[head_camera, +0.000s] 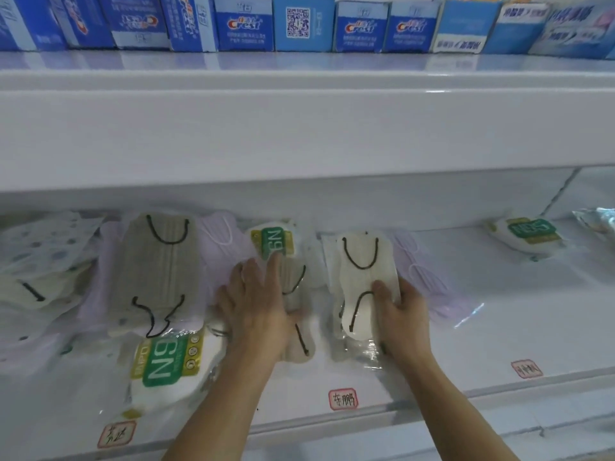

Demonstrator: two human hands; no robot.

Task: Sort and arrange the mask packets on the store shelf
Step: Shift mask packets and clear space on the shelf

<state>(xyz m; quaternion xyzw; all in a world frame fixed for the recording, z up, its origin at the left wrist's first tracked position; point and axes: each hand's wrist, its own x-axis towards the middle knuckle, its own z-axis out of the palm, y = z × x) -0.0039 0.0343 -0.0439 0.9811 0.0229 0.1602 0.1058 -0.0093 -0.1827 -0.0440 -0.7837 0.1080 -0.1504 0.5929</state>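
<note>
The left hand (pixel 256 307) lies flat, fingers straight and spread, pressing down on a beige mask packet (pixel 296 314) with black ear loops; its index fingertip reaches the lower edge of a green-labelled N9 packet (pixel 274 242) lying just behind. The right hand (pixel 404 314) grasps a cream mask packet (pixel 361 281) with black loops by its right edge, thumb curled over the top face and fingers wrapped beneath the side. The clear wrapper of this packet extends toward the shelf front. Both packets rest on the white lower shelf (pixel 499 327), near its middle, side by side and just apart.

To the left of the left hand lies a larger stack of grey-beige masks (pixel 156 271) in clear film, partly overlapping a second green N9 packet (pixel 169 364) at the shelf front. Pale lilac mask packets (pixel 219 241) lie between the grey stack and the central N9 packet, and another lilac packet (pixel 429 281) lies just right of the right hand. A patterned packet (pixel 43 247) sits at the far left. A third N9 packet (pixel 529 234) lies well apart at the right rear. Three red-bordered handwritten labels (pixel 342 399) are stuck along the shelf's front edge. The upper shelf carries a row of blue toothpaste boxes (pixel 243 24).
</note>
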